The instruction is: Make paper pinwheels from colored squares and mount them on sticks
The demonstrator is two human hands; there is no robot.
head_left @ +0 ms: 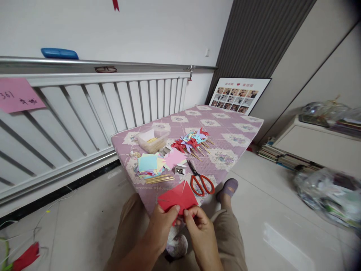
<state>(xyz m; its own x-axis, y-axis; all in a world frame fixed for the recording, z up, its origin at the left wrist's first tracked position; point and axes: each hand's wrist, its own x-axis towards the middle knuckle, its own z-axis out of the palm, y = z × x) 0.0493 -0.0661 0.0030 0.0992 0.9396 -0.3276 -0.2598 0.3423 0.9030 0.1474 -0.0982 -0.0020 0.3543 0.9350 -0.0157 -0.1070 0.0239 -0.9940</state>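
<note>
A cut red paper square [178, 197] lies at the near edge of the table covered in purple floral cloth [225, 131]. My left hand [161, 226] pinches its near edge from the left, fingers closed on the paper. My right hand [200, 229] pinches the same edge from the right, thumb and fingers pressed together on it. Red-handled scissors [200, 180] lie just beyond the paper, to its right. A stack of coloured paper squares [153, 164] and a few wooden sticks [159, 178] lie farther left.
Finished paper pinwheels on sticks [192, 143] lie mid-table, beside a clear plastic box [152, 140]. A white radiator [84, 109] runs along the left wall. A photo board [239, 95] leans at the far end. Books [278, 156] and a plastic bag [329, 194] lie right.
</note>
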